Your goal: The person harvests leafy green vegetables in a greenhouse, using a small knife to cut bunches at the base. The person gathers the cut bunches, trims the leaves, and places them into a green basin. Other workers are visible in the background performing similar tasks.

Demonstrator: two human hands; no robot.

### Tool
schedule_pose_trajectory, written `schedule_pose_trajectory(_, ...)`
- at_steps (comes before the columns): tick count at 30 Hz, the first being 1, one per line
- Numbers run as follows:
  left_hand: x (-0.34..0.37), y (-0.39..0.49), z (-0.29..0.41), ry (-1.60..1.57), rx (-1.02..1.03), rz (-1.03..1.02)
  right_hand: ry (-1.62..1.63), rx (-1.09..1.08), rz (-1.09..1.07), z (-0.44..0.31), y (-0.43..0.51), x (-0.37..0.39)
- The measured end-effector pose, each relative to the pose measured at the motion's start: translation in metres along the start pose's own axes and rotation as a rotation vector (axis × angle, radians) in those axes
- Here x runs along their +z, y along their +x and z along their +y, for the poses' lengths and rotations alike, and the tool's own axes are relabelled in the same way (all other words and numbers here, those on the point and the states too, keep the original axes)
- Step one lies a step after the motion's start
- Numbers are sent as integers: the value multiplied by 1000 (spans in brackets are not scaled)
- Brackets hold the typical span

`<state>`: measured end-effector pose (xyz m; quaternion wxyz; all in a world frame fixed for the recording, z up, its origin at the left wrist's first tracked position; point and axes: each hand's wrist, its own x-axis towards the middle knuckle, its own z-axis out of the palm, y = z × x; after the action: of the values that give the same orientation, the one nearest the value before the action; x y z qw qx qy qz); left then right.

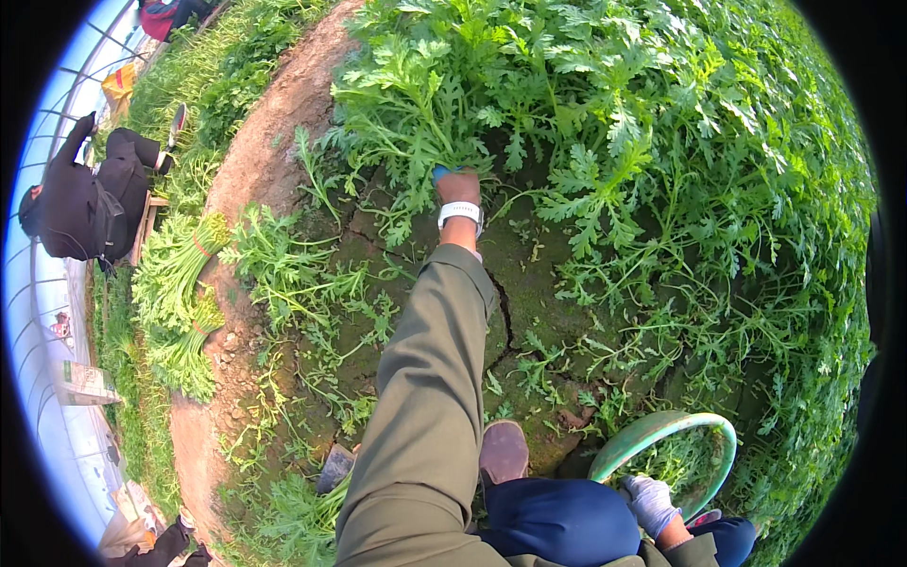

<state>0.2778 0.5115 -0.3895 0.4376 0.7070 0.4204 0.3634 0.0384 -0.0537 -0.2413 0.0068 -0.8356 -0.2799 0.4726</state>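
Observation:
My left hand [459, 188], with a white-banded watch [460, 210] at the wrist, reaches into a clump of lobed leafy greens [418, 106] that look like crown daisy. Leaves cover its fingers, and something blue [441, 172] shows beside them; I cannot tell whether that is a glove or a tool. At lower right, my right hand [650, 504] wears a pale glove. It is curled at the near side of a green round basket [719, 425] that stands by my knee with loose greens inside. The near rim is hidden behind the hand and knee.
Tied bundles of greens [195, 248] lie on the dirt path [248, 149] at left. Cut stalks [290, 269] are strewn over cracked soil [524, 269]. A grey cylindrical thing [334, 469] sits left of my sleeve. Beyond the path, a person in dark clothes [78, 205] works inside the greenhouse.

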Motion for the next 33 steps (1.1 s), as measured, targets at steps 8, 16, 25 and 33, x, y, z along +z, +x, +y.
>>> schedule_pose_trajectory(8,0,1,16,35,-178,-40,37,5,15,4,3,3)
schedule_pose_trajectory(16,13,28,-34,312,1,-215,41,-21,7,11,6,4)
schedule_pose_trajectory(25,-50,3,21,-396,-445,-173,-144,-344,104,9,39,-43)
schedule_pose_trajectory(33,-176,-56,173,-954,-571,-402,-224,-565,-56,-9,25,-115)
